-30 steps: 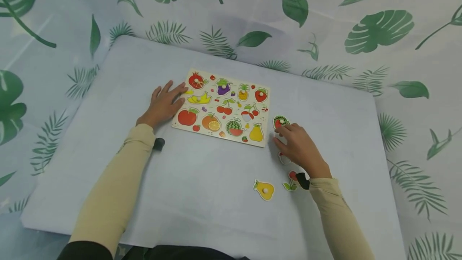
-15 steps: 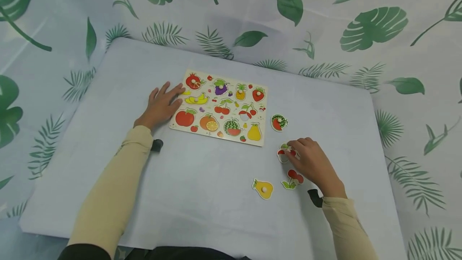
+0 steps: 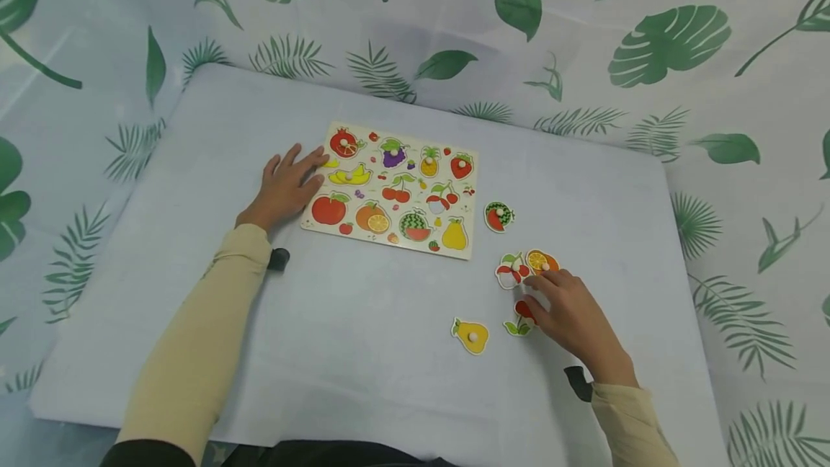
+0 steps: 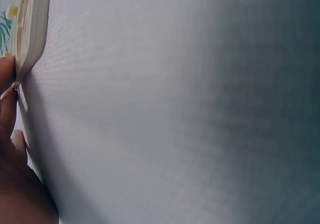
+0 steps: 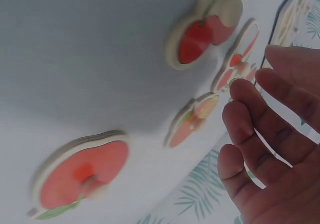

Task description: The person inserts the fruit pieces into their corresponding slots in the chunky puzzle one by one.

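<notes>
Nearest the person, on the white table cover (image 3: 363,380), lies a yellow pear piece (image 3: 470,337) with a pale edge and a knob. Just beyond and to its right sits a piece with two red cherries (image 3: 519,325), partly hidden by the right hand (image 3: 577,319). That hand's fingers are loosely bent and hold nothing; whether a fingertip touches any piece cannot be told. The right wrist view also shows a red fruit piece (image 5: 85,176) with a green leaf, somewhat blurred. An orange piece (image 3: 540,261), beside a red-and-white cherry piece (image 3: 511,271), shows past the fingertips. Half a second ago the right hand covered part of the red-and-white one and hid the orange; it has since drawn back toward the person. Farther off, a round watermelon piece (image 3: 498,218) lies well clear of it. The pale fruit board (image 3: 371,193) is left of these pieces, between the hands, with the left hand (image 3: 283,187), fingers spread, resting at its left edge. Behind hangs a leaf-printed backdrop (image 3: 454,13).
</notes>
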### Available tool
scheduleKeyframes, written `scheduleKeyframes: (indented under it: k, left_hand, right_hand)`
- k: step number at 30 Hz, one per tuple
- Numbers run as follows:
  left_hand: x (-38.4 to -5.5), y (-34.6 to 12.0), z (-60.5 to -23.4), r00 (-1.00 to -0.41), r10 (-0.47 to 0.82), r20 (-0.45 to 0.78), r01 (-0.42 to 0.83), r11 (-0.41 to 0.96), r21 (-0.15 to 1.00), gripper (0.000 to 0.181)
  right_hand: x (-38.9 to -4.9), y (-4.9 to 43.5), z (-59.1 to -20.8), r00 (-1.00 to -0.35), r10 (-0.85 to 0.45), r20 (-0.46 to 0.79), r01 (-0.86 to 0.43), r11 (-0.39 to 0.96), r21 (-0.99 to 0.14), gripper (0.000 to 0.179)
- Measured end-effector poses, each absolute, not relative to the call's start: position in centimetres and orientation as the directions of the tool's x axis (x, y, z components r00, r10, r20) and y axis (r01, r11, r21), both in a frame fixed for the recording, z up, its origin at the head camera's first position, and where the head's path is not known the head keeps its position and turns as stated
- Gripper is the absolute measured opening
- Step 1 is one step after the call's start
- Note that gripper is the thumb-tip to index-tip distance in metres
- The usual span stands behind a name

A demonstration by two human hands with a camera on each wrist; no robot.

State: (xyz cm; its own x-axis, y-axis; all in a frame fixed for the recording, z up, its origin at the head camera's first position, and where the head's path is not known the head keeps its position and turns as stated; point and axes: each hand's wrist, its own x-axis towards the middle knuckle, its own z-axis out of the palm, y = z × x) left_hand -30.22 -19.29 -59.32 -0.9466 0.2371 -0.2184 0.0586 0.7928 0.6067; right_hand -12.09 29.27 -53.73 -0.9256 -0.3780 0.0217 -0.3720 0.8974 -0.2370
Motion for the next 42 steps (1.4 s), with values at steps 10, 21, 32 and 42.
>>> scheduleKeyframes:
  k: [10, 21, 32, 42]
  left_hand:
    - [-30.4, -19.4, -59.6, -0.949, 0.227, -0.219, 0.052, 0.799, 0.6, 0.058]
    - [-30.4, -19.4, -59.6, -0.947, 0.225, -0.227, 0.042, 0.793, 0.608, 0.058]
    - [-30.5, -19.4, -59.7, -0.949, 0.224, -0.222, 0.042, 0.788, 0.614, 0.058]
    - [-30.5, -19.4, -59.6, -0.946, 0.23, -0.229, 0.042, 0.785, 0.618, 0.057]
  right_hand:
    - [-10.0, 29.6, -54.1, -0.919, -0.394, 0.004, -0.384, 0.894, -0.231, 0.025]
    - [-9.1, 29.5, -54.5, -0.913, -0.407, -0.029, -0.392, 0.894, -0.218, 0.024]
    - [-8.8, 29.3, -54.9, -0.913, -0.402, -0.075, -0.377, 0.898, -0.229, 0.024]
    - [-8.9, 29.3, -55.1, -0.914, -0.397, -0.082, -0.37, 0.9, -0.23, 0.024]
